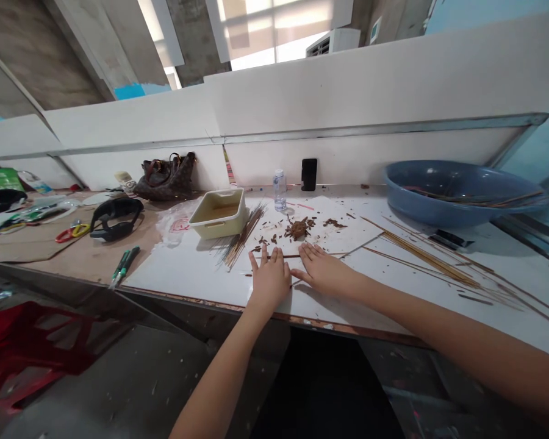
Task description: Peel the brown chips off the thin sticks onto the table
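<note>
Palm down on the white work surface, my left hand has its fingers spread and stretched forward. Beside it my right hand also lies flat, its thumb pointing toward the left hand. Under the fingertips of both hands runs a thin brown stick, its ends partly hidden. Just beyond the fingers sits a crumbly brown clump, with small rolled brown pieces scattered around it. A bundle of thin dark sticks lies left of my left hand. Several pale sticks lie to the right.
A cream basin of brownish liquid stands at the left. Behind are a water bottle, a phone and a handbag. A large blue basin holds sticks at the right. A green-and-black cutter lies near the front edge.
</note>
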`<state>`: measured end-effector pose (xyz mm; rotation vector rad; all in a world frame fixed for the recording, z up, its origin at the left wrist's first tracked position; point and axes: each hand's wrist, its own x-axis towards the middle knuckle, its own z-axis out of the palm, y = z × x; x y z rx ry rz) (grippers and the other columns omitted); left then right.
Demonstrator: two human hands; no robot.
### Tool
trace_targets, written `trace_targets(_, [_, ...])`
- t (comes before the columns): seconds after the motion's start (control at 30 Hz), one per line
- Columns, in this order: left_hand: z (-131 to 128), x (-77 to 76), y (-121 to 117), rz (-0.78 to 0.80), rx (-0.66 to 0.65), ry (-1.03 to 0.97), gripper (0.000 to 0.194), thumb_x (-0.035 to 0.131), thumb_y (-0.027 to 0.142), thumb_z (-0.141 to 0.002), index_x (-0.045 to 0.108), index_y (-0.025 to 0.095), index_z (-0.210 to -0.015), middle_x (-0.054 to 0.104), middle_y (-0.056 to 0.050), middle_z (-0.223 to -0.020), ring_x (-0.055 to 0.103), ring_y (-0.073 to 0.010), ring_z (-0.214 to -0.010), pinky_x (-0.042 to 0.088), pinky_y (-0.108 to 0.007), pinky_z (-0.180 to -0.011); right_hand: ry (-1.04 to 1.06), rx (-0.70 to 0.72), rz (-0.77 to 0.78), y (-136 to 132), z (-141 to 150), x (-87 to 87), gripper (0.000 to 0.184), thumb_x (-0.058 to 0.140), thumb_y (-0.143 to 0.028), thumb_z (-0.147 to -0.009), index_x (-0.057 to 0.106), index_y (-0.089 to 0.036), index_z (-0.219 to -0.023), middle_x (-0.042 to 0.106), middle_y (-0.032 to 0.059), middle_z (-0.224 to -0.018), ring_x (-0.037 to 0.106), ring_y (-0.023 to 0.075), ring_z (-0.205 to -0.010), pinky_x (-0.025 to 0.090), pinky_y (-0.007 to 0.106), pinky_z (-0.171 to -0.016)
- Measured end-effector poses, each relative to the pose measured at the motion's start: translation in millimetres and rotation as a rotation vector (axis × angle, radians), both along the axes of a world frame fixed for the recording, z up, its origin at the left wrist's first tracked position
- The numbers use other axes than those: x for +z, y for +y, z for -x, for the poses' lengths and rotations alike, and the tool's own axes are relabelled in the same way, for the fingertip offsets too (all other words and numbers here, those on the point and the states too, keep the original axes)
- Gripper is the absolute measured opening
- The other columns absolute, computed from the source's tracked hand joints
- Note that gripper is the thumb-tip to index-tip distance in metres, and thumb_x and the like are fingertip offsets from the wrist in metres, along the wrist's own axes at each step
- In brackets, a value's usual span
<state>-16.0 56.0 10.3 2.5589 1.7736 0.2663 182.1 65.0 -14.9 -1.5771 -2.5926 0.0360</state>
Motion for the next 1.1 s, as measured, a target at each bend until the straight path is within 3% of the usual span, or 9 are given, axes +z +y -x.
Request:
trace_targets(0.3, [13.0,-6.1,-32.2,0.001,0.01,0.011,0.059,0.033,0.029,-0.114,0.051,0.02,-0.169,0.052,-0.011,-0.173,0.027,-0.0385,-0.172,0.014,-0.076,-0.138,0.016,0.032,-0.045,-39.6,-5.4,-15.8,0.096,0.031,-0.072,-0.113,0.036,0.004,-0.173,0.035,0.0324,-0.177,0.035,0.0419,-0.168,0.034,0.059,-0.137])
trace_targets(0.43, [9.9,-0.3,-14.8,0.016,0.013,0.006,0.059,0.035,0.028,-0.113,0.051,0.017,-0.169,0.05,-0.013,-0.175,0.025,-0.0406,-0.172,0.012,-0.08,-0.136,0.015,0.022,-0.042,-19.6,-3.5,-9.5,0.092,0.028,-0.071,-0.114,0.037,-0.002,-0.174,0.038,0.0296,-0.176,0.035,0.0413,-0.168,0.034,0.062,-0.136])
trace_targets(0.53, [4.9,5.4,-1.3,0.027,0.018,-0.012,0.059,0.034,0.026,-0.113,0.051,0.015,-0.169,0.051,-0.014,-0.173,0.026,-0.0409,-0.172,0.01,-0.081,-0.136,0.001,0.0,0.001,-4.4,-1.9,-1.1,0.097,0.022,-0.073,-0.114,0.038,0.004,-0.172,0.037,0.0322,-0.176,0.033,0.0408,-0.168,0.03,0.058,-0.138])
trace_targets(0.63, [4.9,4.4,-6.6,0.018,0.028,-0.005,0.058,0.035,0.027,-0.114,0.052,0.015,-0.168,0.052,-0.014,-0.173,0.026,-0.0402,-0.172,0.009,-0.079,-0.137,0.005,-0.007,0.027,-11.7,-2.2,-1.3,0.103,0.021,-0.075,-0.113,0.037,0.009,-0.17,0.035,0.0344,-0.176,0.032,0.0407,-0.169,0.028,0.055,-0.14])
trace_targets(0.8, [12.9,-4.7,-29.0,0.002,0.033,0.018,0.059,0.033,0.03,-0.115,0.049,0.017,-0.17,0.05,-0.012,-0.174,0.025,-0.0377,-0.173,0.009,-0.077,-0.138,0.04,0.016,-0.014,-39.0,-4.7,-13.5,0.105,0.025,-0.08,-0.11,0.034,0.004,-0.173,0.034,0.0312,-0.177,0.034,0.0425,-0.168,0.03,0.058,-0.139])
trace_targets(1.1, [4.1,4.1,-4.3,0.034,0.069,0.024,0.06,0.034,0.029,-0.115,0.047,0.013,-0.171,0.047,-0.014,-0.176,0.023,-0.0395,-0.173,0.007,-0.077,-0.137,0.031,-0.025,0.088,-3.9,-0.2,5.1,0.104,0.019,-0.077,-0.111,0.033,0.006,-0.173,0.033,0.0318,-0.178,0.028,0.0421,-0.17,0.026,0.059,-0.139])
